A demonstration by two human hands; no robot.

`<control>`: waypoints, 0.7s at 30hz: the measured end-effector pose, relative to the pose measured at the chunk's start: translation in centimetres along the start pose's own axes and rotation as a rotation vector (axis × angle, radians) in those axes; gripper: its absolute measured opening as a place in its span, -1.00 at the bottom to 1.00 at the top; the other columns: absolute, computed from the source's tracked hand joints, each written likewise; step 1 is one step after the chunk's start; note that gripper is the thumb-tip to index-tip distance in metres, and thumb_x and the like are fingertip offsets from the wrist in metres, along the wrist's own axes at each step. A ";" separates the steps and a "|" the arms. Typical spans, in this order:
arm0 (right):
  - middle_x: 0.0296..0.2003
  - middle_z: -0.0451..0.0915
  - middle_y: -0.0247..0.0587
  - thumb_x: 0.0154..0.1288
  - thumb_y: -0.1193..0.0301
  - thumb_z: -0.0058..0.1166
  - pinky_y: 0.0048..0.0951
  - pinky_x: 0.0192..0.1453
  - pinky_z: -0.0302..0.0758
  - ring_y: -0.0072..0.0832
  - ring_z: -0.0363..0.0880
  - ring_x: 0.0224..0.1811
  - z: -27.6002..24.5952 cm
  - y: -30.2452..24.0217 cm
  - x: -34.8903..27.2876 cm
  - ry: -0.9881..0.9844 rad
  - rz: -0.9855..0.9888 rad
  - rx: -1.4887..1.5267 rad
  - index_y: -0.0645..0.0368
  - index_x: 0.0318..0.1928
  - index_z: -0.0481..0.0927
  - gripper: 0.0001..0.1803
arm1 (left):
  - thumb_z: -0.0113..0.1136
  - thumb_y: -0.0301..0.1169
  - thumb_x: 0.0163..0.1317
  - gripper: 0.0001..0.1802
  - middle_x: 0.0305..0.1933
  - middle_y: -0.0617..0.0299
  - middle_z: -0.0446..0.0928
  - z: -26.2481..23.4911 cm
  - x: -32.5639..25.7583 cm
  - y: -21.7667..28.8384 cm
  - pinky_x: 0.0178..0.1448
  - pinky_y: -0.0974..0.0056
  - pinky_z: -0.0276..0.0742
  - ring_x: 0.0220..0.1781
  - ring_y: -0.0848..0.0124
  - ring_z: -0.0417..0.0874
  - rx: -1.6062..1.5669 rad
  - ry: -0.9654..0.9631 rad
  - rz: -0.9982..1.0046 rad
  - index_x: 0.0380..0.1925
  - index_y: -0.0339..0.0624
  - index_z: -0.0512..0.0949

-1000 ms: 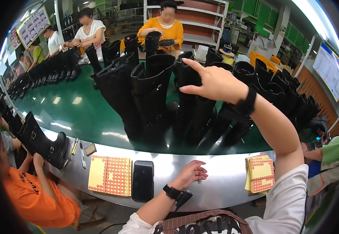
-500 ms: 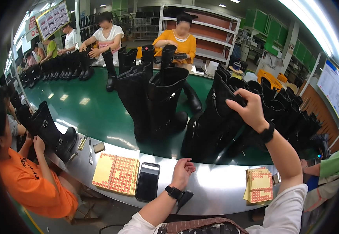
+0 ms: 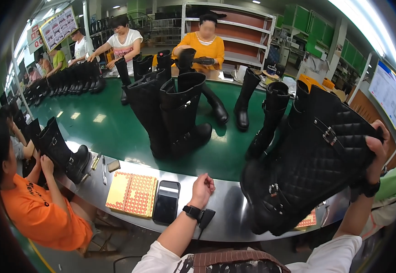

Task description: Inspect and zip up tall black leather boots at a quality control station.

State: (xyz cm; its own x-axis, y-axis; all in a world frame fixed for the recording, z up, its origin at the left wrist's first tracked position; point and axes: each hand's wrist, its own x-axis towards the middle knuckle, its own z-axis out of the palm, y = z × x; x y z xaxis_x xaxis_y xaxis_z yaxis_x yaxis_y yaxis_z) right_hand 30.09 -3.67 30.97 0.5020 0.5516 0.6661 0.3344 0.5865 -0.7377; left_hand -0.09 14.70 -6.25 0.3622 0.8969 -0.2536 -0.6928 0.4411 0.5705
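Observation:
A tall black quilted boot point(image 3: 316, 159) with two buckled straps is in my right hand point(image 3: 377, 144), whose fingers close on the top of its shaft. It leans over the bench edge at the right, its toe low and toward the middle. My left hand point(image 3: 202, 189) rests over the metal edge point(image 3: 225, 204), fingers curled in, with nothing visible in them. Near that hand are a black phone point(image 3: 167, 202) and a stack of yellow sheets with round red stickers point(image 3: 132, 193). Two tall black boots point(image 3: 179, 113) stand upright on the green surface point(image 3: 225, 150) ahead.
More black boots point(image 3: 270, 113) stand beyond the held one. At the left, a co-worker in orange point(image 3: 43, 209) handles a boot point(image 3: 66, 154); pens point(image 3: 104, 170) lie near it. Across the table, a person in yellow point(image 3: 202, 45) holds a boot. Another sticker stack point(image 3: 307, 220) is partly hidden.
My right hand has gone from reaching, fingers apart, to gripping a boot, now close at the right. The standing boots have shifted left in view. My left hand stays over the edge.

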 end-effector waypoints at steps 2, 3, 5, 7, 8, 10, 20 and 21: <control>-0.31 0.43 -0.25 -0.13 0.37 0.17 -0.54 -0.14 0.50 -0.49 0.50 -0.30 -2.8 -0.7 -0.6 0.024 -0.031 -0.049 0.28 -0.08 0.45 -0.49 | -0.05 -0.30 0.40 -0.76 -0.49 0.21 0.44 0.4 -0.2 -0.2 -0.37 0.33 0.41 -0.50 0.44 0.46 0.077 0.060 0.035 -0.44 -0.16 0.39; -0.31 0.42 -0.25 -0.13 0.36 0.18 -0.57 -0.16 0.47 -0.51 0.46 -0.32 -4.2 -1.0 -0.9 0.017 -0.072 -0.122 0.29 -0.06 0.45 -0.46 | -0.05 -0.30 0.40 -0.76 -0.49 0.21 0.44 0.7 -0.5 -0.3 -0.37 0.33 0.41 -0.50 0.44 0.46 0.089 0.035 0.038 -0.44 -0.16 0.39; -0.30 0.41 -0.27 -0.13 0.33 0.19 -0.57 -0.13 0.44 -0.53 0.44 -0.29 -6.9 -1.2 -2.2 0.140 -0.174 -0.180 0.29 -0.05 0.45 -0.45 | -0.04 -0.31 0.38 -0.78 -0.47 0.20 0.46 1.9 -1.1 -0.2 -0.37 0.33 0.41 -0.49 0.44 0.47 0.226 0.122 0.063 -0.42 -0.17 0.40; -0.35 0.39 -0.31 -0.10 0.30 0.16 -0.58 -0.14 0.36 -0.55 0.38 -0.28 -9.9 -2.4 -2.4 -0.001 -0.181 -0.324 0.22 -0.28 0.39 -0.62 | -0.01 -0.30 0.35 -0.80 -0.47 0.21 0.48 3.7 -1.6 0.3 -0.38 0.35 0.40 -0.50 0.45 0.48 0.250 0.146 0.031 -0.42 -0.15 0.42; -0.38 0.38 -0.33 -0.09 0.29 0.14 -0.58 -0.14 0.32 -0.57 0.35 -0.28 -11.6 -3.1 -2.3 -0.070 -0.170 -0.409 0.19 -0.38 0.34 -0.67 | 0.01 -0.31 0.34 -0.82 -0.46 0.22 0.50 4.9 -1.5 0.7 -0.36 0.35 0.40 -0.47 0.44 0.50 0.327 0.101 -0.039 -0.41 -0.13 0.44; -0.33 0.44 -0.27 -0.07 0.32 0.11 -0.54 -0.03 0.32 -0.52 0.39 -0.22 -14.6 -2.7 -3.1 0.009 -0.159 -0.344 0.23 -0.37 0.37 -0.69 | 0.06 -0.30 0.31 -0.85 -0.43 0.27 0.54 7.4 -0.7 1.7 -0.32 0.36 0.40 -0.41 0.47 0.52 0.474 -0.005 -0.062 -0.40 -0.09 0.49; -0.06 0.52 -0.02 0.12 0.35 0.05 -0.20 0.31 0.23 -0.21 0.43 0.08 -23.5 5.1 -8.3 -0.093 -0.324 -0.894 0.33 -0.13 0.46 -0.65 | 0.36 -0.31 0.01 -0.31 0.17 -0.15 0.31 14.8 17.2 4.7 0.22 0.00 0.43 0.26 -0.07 0.33 1.710 0.215 0.483 0.17 -0.16 0.32; -0.08 0.51 -0.07 0.16 0.31 0.03 -0.24 0.27 0.25 -0.24 0.43 0.06 -23.4 4.9 -8.7 -0.045 -0.259 -0.779 0.31 -0.14 0.45 -0.66 | 0.32 -0.34 0.04 -0.36 0.15 -0.17 0.31 14.8 19.0 4.5 0.20 -0.05 0.44 0.23 -0.12 0.34 1.770 0.246 0.480 0.15 -0.14 0.33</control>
State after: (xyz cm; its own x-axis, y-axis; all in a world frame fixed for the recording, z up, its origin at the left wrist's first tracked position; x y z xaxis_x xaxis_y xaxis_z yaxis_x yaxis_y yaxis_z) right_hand 46.02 -19.44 19.02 0.3062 0.4882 0.8172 0.9011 0.1281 -0.4141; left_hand 12.92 33.29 3.05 0.1560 0.9754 0.1559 0.7449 -0.2198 0.6299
